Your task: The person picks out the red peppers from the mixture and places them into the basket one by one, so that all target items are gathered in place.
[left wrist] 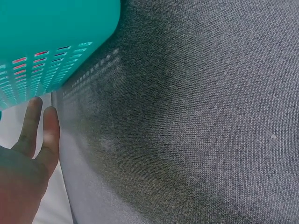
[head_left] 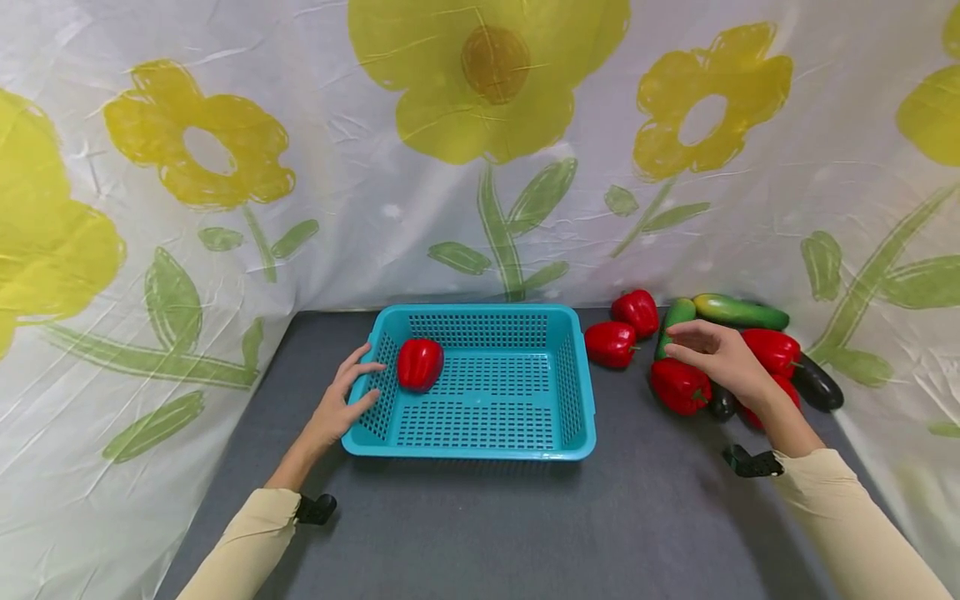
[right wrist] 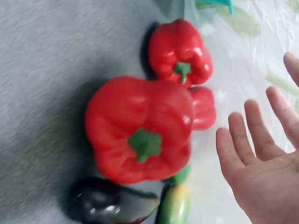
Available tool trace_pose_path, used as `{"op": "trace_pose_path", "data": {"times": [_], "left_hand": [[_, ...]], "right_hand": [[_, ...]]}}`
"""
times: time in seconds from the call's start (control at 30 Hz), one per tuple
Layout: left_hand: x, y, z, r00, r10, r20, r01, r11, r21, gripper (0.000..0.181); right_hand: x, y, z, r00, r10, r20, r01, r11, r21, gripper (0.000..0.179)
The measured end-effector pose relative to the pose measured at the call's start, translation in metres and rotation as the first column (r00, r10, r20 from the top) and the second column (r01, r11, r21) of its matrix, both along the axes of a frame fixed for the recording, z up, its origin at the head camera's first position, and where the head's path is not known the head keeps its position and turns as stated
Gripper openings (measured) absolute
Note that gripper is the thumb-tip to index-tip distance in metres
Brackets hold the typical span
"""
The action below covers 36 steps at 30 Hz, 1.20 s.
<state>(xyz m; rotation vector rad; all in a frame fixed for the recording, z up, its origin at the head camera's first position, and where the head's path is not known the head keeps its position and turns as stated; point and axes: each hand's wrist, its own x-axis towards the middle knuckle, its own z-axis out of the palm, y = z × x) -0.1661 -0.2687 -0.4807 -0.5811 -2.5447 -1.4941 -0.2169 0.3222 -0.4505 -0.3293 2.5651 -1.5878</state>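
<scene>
My left hand [head_left: 335, 410] is at the left rim of a blue perforated plastic basket [head_left: 480, 455], fingers spread and thumb reaching over the edge. The left wrist view has two straight fingers [left wrist: 50, 135] beside the basket's outer wall. Inside the basket, toward its left, lies a red bell pepper [head_left: 420, 365]. Over the pile at the right hovers my right hand [head_left: 726, 360], palm down, with nothing in it. Nearest below it is another red bell pepper [head_left: 678, 387], its green stem facing the camera in the right wrist view. Part of the pile is hidden under that hand.
Two red bell peppers [head_left: 611, 345] sit right of the basket. Around the right hand lie a cucumber [head_left: 677, 317], a yellow-green cucumber [head_left: 738, 312], dark eggplants [head_left: 817, 383] and more red peppers [head_left: 771, 350]. A flower-printed sheet [head_left: 360, 250] stands behind the grey table [head_left: 480, 533].
</scene>
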Motion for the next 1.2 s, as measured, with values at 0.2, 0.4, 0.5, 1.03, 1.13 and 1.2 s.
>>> {"op": "trace_pose_path", "data": {"times": [0.2, 0.4, 0.5, 1.03, 1.13, 1.2], "left_hand": [[0.000, -0.001, -0.001, 1.000, -0.003, -0.002, 0.003, 1.000, 0.003, 0.036], [-0.003, -0.004, -0.009, 1.000, -0.008, -0.010, 0.008, 1.000, 0.018, 0.036], [-0.008, -0.009, -0.021, 1.000, -0.004, -0.015, 0.004, 1.000, 0.021, 0.037], [-0.016, -0.018, -0.040, 1.000, -0.009, -0.022, 0.010, 0.999, 0.038, 0.038], [-0.013, -0.014, -0.033, 1.000, -0.007, -0.013, 0.007, 0.999, 0.045, 0.036], [-0.009, -0.010, -0.024, 1.000, -0.007, -0.009, 0.007, 0.999, 0.050, 0.035]], "right_hand": [[0.010, 0.010, -0.008, 1.000, -0.023, 0.018, 0.021, 0.997, 0.077, 0.054], [0.015, 0.012, -0.017, 1.000, -0.026, -0.002, 0.026, 0.996, 0.085, 0.063], [0.018, 0.011, -0.020, 0.999, -0.038, -0.004, 0.038, 0.995, 0.090, 0.066], [0.022, 0.008, -0.040, 0.996, -0.085, 0.006, 0.084, 0.990, 0.115, 0.071], [0.022, 0.008, -0.045, 0.995, -0.095, 0.005, 0.094, 0.987, 0.131, 0.071], [0.021, 0.008, -0.047, 0.995, -0.101, 0.011, 0.099, 0.986, 0.137, 0.073]]}}
